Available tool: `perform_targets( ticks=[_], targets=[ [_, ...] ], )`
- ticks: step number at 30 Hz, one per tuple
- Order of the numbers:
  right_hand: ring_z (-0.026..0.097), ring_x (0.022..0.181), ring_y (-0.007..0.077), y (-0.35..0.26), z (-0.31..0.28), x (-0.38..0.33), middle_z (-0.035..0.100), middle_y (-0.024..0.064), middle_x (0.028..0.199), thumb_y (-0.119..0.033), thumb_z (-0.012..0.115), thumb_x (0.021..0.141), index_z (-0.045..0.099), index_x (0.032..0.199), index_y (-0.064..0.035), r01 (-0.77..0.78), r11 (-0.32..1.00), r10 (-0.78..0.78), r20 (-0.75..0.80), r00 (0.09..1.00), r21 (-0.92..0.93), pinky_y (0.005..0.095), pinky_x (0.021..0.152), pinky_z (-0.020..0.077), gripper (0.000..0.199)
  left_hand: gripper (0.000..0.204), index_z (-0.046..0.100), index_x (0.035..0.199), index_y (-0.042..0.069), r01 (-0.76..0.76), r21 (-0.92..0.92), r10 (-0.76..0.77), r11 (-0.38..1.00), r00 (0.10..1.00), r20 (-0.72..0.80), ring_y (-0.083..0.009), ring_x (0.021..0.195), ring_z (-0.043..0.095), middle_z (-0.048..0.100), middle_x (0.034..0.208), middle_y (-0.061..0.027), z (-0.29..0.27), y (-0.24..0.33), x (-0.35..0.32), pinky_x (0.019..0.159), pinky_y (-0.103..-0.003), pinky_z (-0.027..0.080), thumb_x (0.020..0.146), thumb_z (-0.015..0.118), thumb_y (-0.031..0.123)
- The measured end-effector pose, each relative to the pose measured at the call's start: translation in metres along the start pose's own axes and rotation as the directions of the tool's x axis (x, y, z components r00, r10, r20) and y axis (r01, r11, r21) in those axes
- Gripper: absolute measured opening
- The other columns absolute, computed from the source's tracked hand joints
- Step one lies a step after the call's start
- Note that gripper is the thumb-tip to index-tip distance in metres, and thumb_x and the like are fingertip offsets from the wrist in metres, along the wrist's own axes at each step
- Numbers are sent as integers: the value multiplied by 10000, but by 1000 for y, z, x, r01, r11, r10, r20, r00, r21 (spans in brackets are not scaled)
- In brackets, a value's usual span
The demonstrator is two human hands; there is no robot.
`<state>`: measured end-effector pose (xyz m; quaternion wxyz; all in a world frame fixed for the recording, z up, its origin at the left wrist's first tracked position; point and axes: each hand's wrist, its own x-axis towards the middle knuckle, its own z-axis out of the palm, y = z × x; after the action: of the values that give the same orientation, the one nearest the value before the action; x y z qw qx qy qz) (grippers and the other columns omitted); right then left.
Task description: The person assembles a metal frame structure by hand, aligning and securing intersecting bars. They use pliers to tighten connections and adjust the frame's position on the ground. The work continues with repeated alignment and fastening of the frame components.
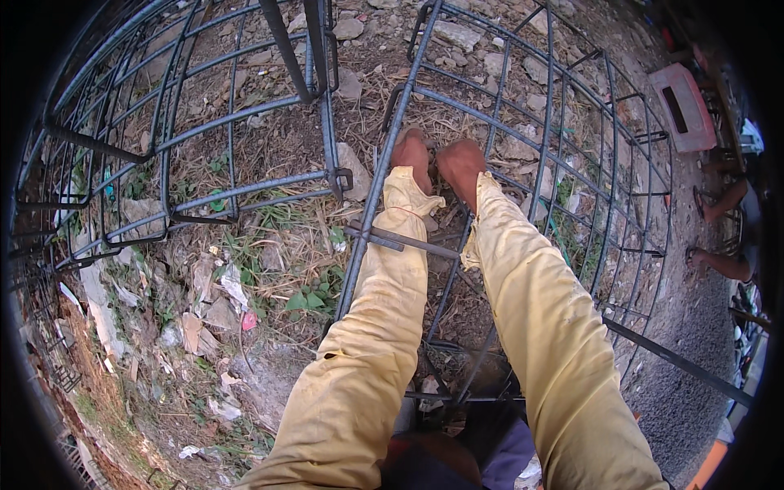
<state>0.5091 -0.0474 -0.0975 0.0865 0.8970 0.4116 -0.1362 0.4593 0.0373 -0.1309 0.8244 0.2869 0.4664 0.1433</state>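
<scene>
Two forearms in loose, worn yellow sleeves reach forward into a cage of ribbed steel rebar (563,122). My left hand (413,159) is closed right beside a long rebar (373,200), with its fingers mostly hidden behind the knuckles. Close against it, my right hand (463,167) is curled shut and bent inward. Whatever either hand holds is too small or too covered to make out. A short steel bar (420,244) crosses at my left forearm, meeting the long rebar. Thin bent stirrups (396,104) hang along that bar.
Another rebar cage (196,131) stands at left, with dark bars rising from it. Rubble, dry grass and weeds (306,298) cover the ground. A pinkish block with a dark slot (684,108) lies at far right, near another person's bare legs (723,200). Gravel (674,408) spreads at lower right.
</scene>
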Motion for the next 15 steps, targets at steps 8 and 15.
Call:
perform_targets(
  ticks=[8, 15],
  targets=[
    [702, 862, 301, 14, 6, 1, 722, 151, 915, -207, 593, 809, 760, 844, -79, 144, 984, -150, -50, 987, -105, 400, 757, 553, 213, 333, 670, 903, 27, -225, 133, 241, 965, 963, -123, -171, 613, 495, 584, 713, -62, -2, -21, -16, 578, -346, 393, 889, 614, 355],
    [688, 903, 351, -10, -18, 7, 704, 189, 976, -59, 701, 712, 740, 884, -58, 32, 999, -34, 212, 977, 15, 408, 763, 556, 176, 268, 639, 839, 25, -479, 466, 555, 744, 831, -32, -151, 517, 492, 576, 651, -50, -40, -39, -8, 514, -326, 403, 880, 650, 289]
  ],
)
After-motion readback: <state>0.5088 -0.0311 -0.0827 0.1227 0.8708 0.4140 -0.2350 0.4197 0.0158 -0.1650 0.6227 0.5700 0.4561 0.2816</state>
